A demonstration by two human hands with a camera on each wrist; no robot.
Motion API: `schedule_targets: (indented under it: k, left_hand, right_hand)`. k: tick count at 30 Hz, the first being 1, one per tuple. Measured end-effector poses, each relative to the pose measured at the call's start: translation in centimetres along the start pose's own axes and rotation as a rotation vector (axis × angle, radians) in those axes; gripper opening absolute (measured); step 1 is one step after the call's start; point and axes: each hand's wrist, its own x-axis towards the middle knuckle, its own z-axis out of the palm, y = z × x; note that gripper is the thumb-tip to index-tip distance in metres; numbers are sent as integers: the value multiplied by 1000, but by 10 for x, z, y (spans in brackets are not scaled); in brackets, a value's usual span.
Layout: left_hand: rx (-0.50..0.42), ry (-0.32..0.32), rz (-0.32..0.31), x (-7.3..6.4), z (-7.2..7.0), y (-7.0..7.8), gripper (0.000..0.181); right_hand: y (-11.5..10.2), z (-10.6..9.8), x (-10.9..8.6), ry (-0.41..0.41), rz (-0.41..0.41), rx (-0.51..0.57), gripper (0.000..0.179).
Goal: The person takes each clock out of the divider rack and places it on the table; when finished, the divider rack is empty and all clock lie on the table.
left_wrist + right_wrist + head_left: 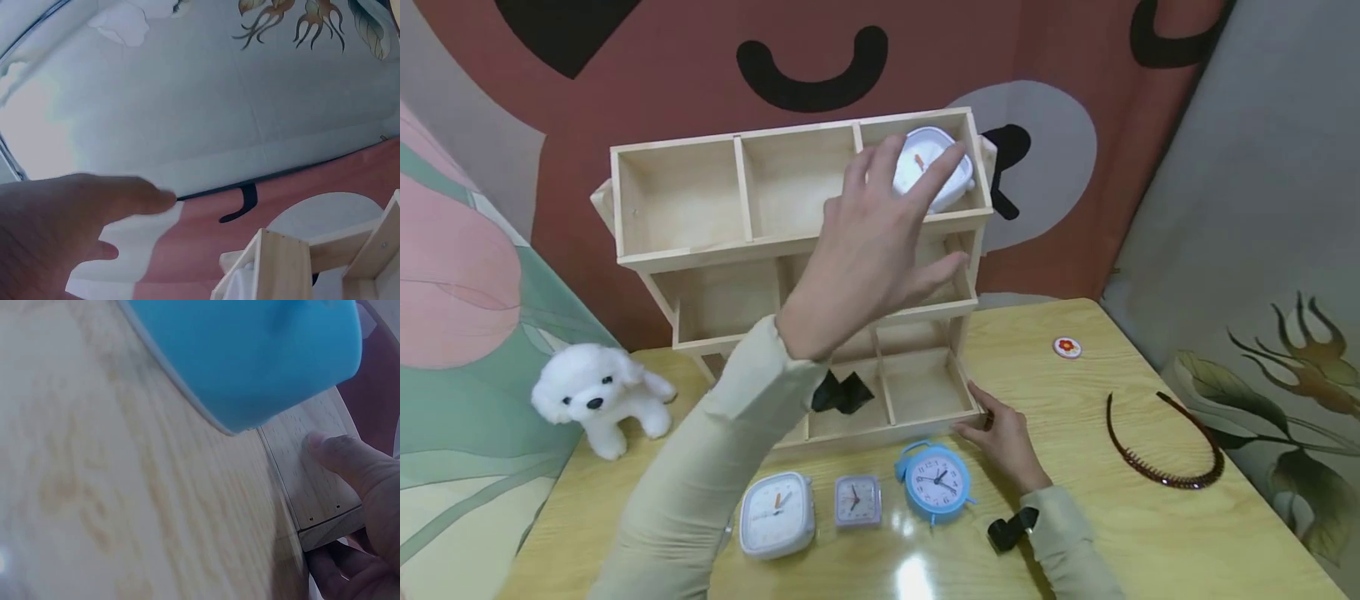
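Note:
In the head view a white alarm clock (927, 162) lies face up in the top right compartment of a tiered wooden shelf (805, 246). My left hand (861, 250) hovers over that end with its fingers spread, the fingertips near the clock; contact cannot be told. Nothing shows between thumb and fingers of the left hand (75, 225) in its wrist view. My right hand (1003, 437) grips the lower right front corner of the shelf. Up close, the right thumb presses the front board (312, 469) and the fingers reach round its end. A blue alarm clock (936, 482) stands just left of that hand.
A white clock (777, 515) and a small lilac clock (857, 502) stand in front of the shelf. A white toy dog (602, 396) sits at left. On the table's right lie a brown headband (1180, 479) and a round flower badge (1067, 347). Printed curtains hang behind.

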Motion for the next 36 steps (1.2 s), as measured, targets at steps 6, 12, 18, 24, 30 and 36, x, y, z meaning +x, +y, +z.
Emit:
schedule_targets:
  k: [6, 12, 18, 24, 30, 36]
  left_hand:
    - [72, -33, -109, 20, 18, -25, 78]
    - [90, -72, -180, 38, 30, -45, 70]
    - [116, -117, -288, 48, 34, -54, 65]
    - [50, -142, -414, 45, 32, -64, 69]
    - [40, -127, -436, 40, 30, -74, 76]
    - [64, -101, -424, 40, 28, -74, 75]
  right_hand:
    - [-18, 31, 7, -24, -30, 70, 74]
    - [-34, 48, 7, -36, -10, 81, 75]
    - [-42, 54, 1, -44, -34, 79, 74]
    - [-48, 55, -3, -66, -70, 100, 72]
    - [-51, 57, -1, -71, -101, 85, 72]
    - [-51, 58, 3, -47, -125, 80, 73]
